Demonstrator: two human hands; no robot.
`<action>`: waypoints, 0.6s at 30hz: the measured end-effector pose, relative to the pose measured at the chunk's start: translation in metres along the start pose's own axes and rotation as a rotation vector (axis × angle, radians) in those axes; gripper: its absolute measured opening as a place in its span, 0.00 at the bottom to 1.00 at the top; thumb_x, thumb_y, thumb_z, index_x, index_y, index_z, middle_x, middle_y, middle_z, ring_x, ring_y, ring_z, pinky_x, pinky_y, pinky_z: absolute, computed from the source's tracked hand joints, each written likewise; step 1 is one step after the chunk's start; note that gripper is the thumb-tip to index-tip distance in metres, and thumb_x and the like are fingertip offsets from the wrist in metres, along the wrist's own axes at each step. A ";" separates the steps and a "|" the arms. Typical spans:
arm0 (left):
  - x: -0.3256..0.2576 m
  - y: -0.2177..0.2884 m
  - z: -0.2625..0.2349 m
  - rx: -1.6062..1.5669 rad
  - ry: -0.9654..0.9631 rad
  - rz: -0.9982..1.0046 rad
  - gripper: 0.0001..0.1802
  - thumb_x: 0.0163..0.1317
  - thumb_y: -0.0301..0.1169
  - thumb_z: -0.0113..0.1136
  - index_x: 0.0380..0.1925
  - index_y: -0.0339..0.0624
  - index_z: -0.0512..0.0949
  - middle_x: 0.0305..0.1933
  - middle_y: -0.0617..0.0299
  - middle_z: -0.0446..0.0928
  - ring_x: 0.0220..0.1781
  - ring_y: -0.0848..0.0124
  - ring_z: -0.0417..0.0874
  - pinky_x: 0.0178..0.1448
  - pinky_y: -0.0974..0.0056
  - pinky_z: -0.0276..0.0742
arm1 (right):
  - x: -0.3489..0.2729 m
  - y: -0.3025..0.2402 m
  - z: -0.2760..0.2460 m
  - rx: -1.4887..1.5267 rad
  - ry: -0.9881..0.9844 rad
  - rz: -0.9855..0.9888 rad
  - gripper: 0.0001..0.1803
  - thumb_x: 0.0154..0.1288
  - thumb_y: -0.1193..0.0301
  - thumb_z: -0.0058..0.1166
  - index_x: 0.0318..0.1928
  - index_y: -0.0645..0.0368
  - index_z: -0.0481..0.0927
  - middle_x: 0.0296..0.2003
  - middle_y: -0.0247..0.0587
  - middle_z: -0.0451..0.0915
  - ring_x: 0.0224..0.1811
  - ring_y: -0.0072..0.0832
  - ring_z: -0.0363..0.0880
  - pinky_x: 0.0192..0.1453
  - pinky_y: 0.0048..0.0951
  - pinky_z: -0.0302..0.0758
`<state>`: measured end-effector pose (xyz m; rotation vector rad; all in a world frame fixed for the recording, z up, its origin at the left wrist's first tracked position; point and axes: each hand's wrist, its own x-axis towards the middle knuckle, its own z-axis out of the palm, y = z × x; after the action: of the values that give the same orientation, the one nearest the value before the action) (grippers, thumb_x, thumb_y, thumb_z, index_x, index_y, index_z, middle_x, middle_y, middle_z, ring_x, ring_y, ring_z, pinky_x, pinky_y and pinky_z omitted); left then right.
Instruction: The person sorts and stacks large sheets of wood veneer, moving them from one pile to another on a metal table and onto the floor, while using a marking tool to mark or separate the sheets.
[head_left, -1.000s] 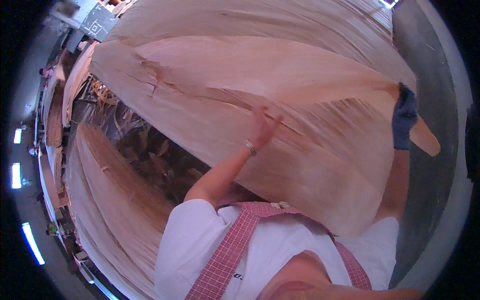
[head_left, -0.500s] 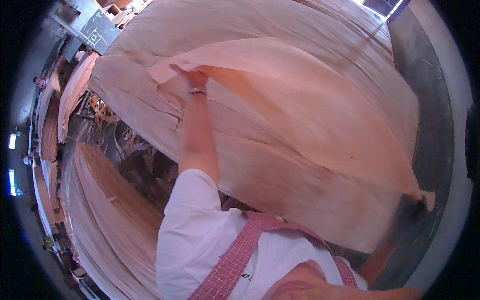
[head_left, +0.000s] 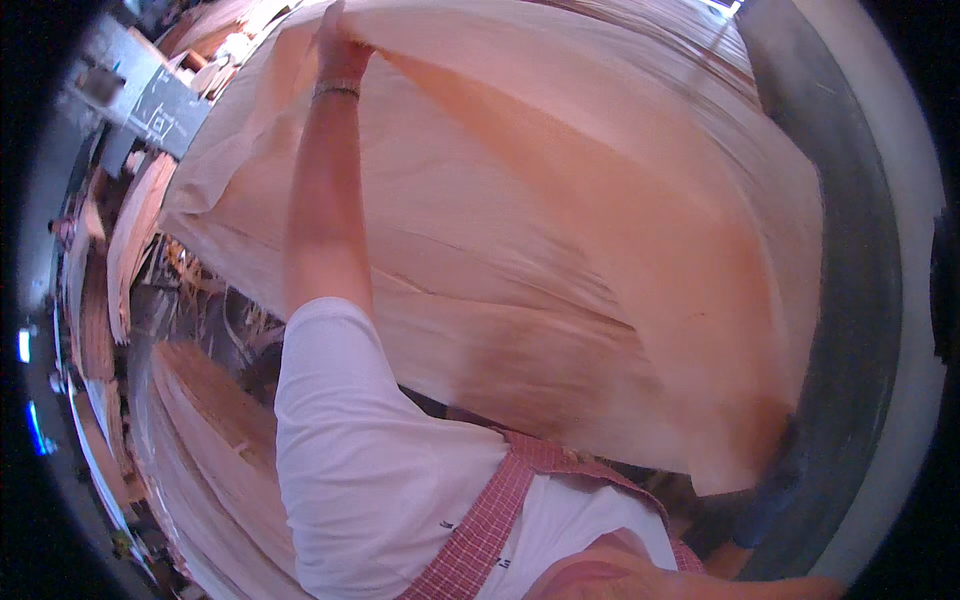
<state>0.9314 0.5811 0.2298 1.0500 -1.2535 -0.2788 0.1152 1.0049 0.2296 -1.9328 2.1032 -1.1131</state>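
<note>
My left hand (head_left: 342, 52), a bracelet or watch at its wrist, reaches to the far left and is closed on the edge of a thin, pale orange wood veneer sheet (head_left: 590, 190). The sheet bows up in a loose fold and runs down to the lower right. There my right hand (head_left: 783, 472) looks dark, perhaps gloved, and is smeared by motion. It is at the sheet's near right end and appears to grip it; its separate fingers do not show. Underneath lies a broad stack of veneer (head_left: 480, 350) with wrinkled, cracked upper layers.
To the left stands another veneer pile (head_left: 215, 450), with torn scraps (head_left: 240, 310) on the floor between it and the stack. More veneer bundles (head_left: 140, 235) line the far left. A grey box-like panel (head_left: 165, 115) stands at the upper left. A dark floor strip (head_left: 850, 250) borders the right side.
My left hand has moved farther away and slightly left, drawing the sheet's far edge with it. My right hand has come nearer and inward, and the sheet's right end has shifted with it.
</note>
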 end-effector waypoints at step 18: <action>-0.397 0.486 0.900 -1.371 -0.860 -0.367 0.16 0.61 0.47 0.57 0.42 0.51 0.76 0.40 0.64 0.77 0.43 0.68 0.78 0.45 0.61 0.78 | -0.384 0.371 -0.426 -0.817 0.224 0.983 0.20 0.74 0.65 0.38 0.60 0.61 0.71 0.51 0.51 0.79 0.48 0.35 0.78 0.51 0.34 0.74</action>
<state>-0.1603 0.6700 0.2995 -0.1272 -1.1635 -1.7168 -0.3341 1.5171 0.1838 -0.5590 3.3149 -0.2610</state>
